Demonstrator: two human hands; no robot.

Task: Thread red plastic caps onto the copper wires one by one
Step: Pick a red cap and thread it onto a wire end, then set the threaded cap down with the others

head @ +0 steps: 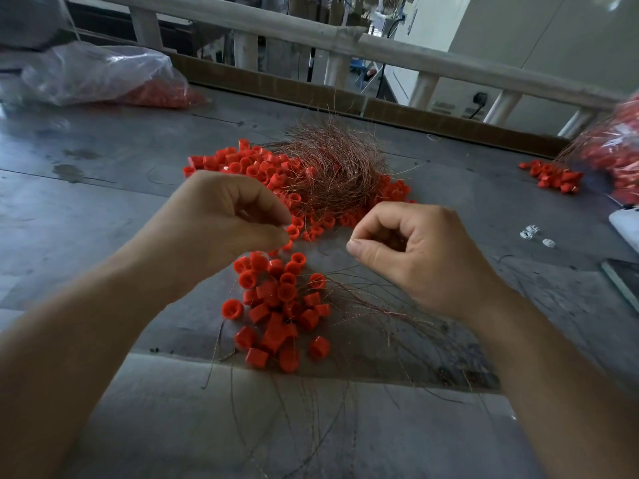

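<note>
A tangled heap of thin copper wires (332, 164) lies mid-table on a spread of loose red plastic caps (242, 160). Nearer me sits a second cluster of red caps (276, 305) with wires trailing from them toward the front edge. My left hand (224, 216) hovers above that cluster, thumb and fingers pinched; a red cap (287, 244) shows at its fingertips. My right hand (408, 250) is beside it, fingers curled, thumb pressed to forefinger. A wire between the two hands is too fine to make out.
A clear plastic bag (103, 74) of red caps lies at the back left, another bag (615, 150) at the right edge with a small pile of caps (553, 174) by it. Small white parts (532, 233) and a flat device (622, 278) sit at right. A wooden rail (345, 39) borders the table's far side.
</note>
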